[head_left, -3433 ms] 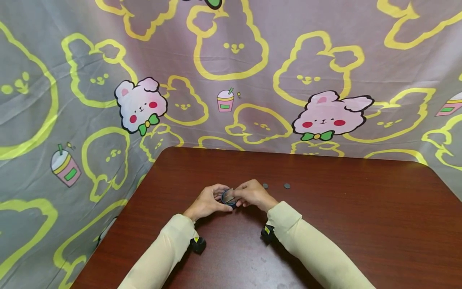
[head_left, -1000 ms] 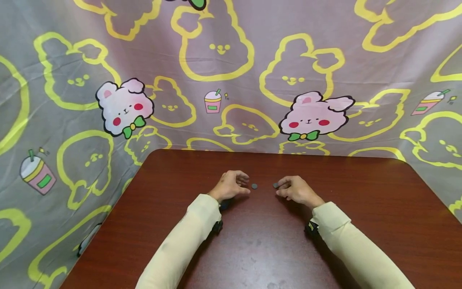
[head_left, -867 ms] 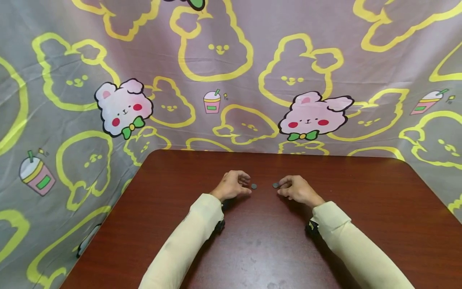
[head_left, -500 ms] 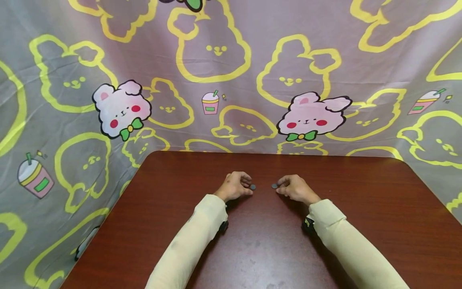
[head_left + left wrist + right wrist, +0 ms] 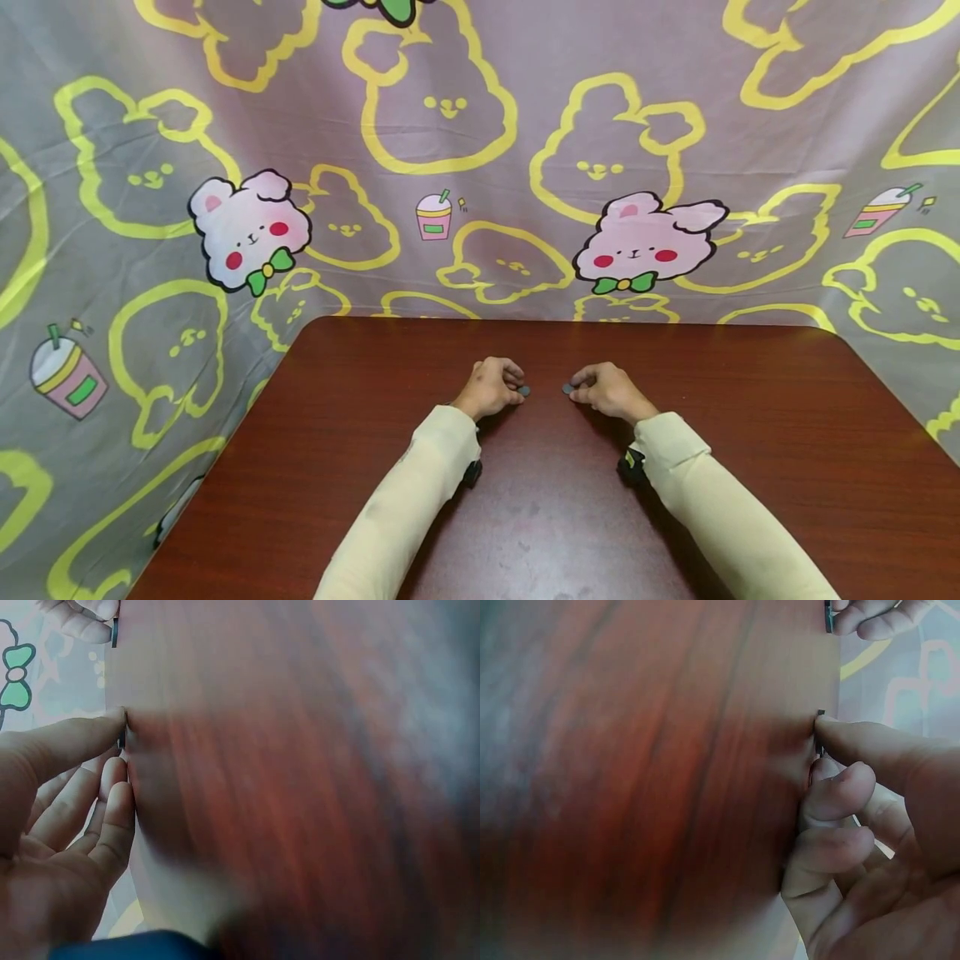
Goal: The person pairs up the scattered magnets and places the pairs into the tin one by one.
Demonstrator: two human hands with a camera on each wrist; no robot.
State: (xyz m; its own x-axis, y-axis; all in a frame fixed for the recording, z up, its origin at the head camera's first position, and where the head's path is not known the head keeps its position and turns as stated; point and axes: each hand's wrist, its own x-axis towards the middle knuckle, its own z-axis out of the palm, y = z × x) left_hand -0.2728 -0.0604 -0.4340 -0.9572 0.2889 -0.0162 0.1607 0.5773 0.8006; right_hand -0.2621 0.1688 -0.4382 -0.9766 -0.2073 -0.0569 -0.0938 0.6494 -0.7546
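Two small dark grey discs lie close together on the brown table (image 5: 555, 500), past its middle. At the left disc (image 5: 524, 390) is my left hand (image 5: 491, 387), its thumb and fingertips on opposite sides of the edge. The left wrist view shows this disc (image 5: 121, 740) edge-on, low at the tabletop. My right hand (image 5: 609, 390) pinches the right disc (image 5: 567, 388) between thumb and a finger. From the right wrist, that disc (image 5: 820, 715) appears as a thin dark edge under the thumb, partly hidden by the fingers.
A rounded dark blue thing (image 5: 135, 946) shows at the bottom of the left wrist view. Behind the table hangs a grey curtain (image 5: 517, 192) with rabbit and cup prints, which also runs along the left. Black wrist cameras sit under both cuffs.
Earlier both hands were at a small round dark-rimmed container; then they parted to the discs. Over the last second the left hand has moved right and closed onto its disc. The head view shifted slightly.
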